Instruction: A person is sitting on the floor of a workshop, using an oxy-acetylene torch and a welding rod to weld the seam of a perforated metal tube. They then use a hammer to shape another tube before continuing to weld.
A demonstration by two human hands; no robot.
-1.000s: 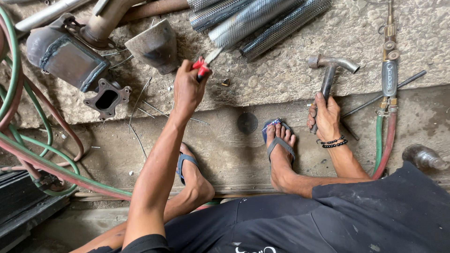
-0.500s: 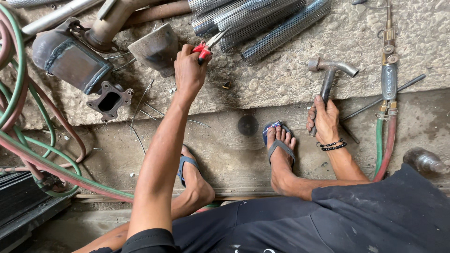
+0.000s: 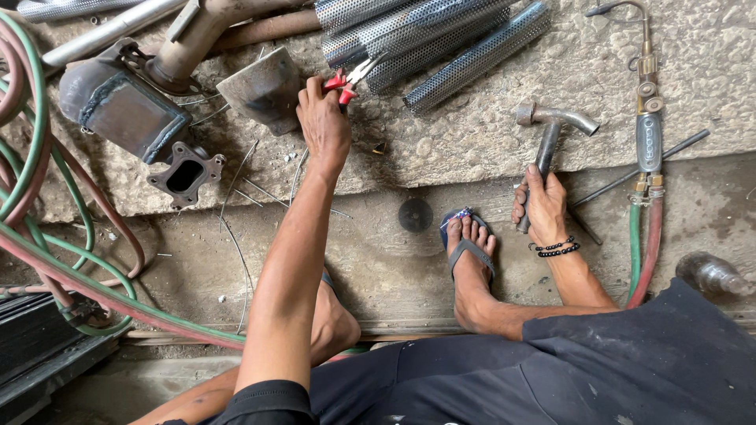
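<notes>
My left hand (image 3: 323, 122) is stretched forward over the raised concrete slab and grips red-handled pliers (image 3: 352, 77), whose jaws point toward several perforated metal tubes (image 3: 425, 35). A small metal cone piece (image 3: 264, 88) lies just left of that hand. My right hand (image 3: 543, 206), with a black bead bracelet on the wrist, is closed around the handle of a metal hammer (image 3: 547, 134) whose head rests on the slab. My sandalled foot (image 3: 470, 248) sits between the two arms.
A welded exhaust part with a flange (image 3: 126, 110) and pipes (image 3: 197, 31) lie at the back left. Green and red hoses (image 3: 47, 236) loop on the left. A gas torch (image 3: 650, 118) with its hoses lies on the right. Thin wire rods (image 3: 260, 189) lie scattered on the slab's edge.
My left hand with the pliers has reached farther forward, up to the perforated tubes. My right hand has stayed on the hammer handle.
</notes>
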